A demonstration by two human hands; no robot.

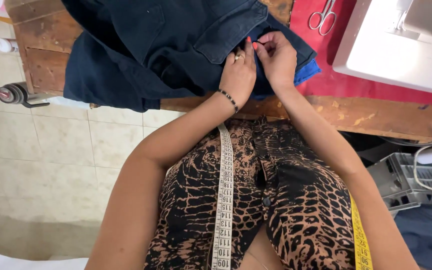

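Dark navy trousers lay heaped on the wooden bench, one leg hanging off the front edge. Looked soft, floppy, fairly heavy cloth w/ stiff seams and pockets; best gripped at a seam or pocket edge. Left hand lay flat, fingers spread, pressing the fabric down. Right hand pinched a small bit near the pocket; a needle or thread, couldn't tell. Scissors on red cloth, white sewing machine to the right, well apart. Tape measure round the neck.

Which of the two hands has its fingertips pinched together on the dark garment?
The right hand: its thumb and forefinger pinch together at the dark garment. The left hand, with ring and bracelet, lies flat on the cloth.
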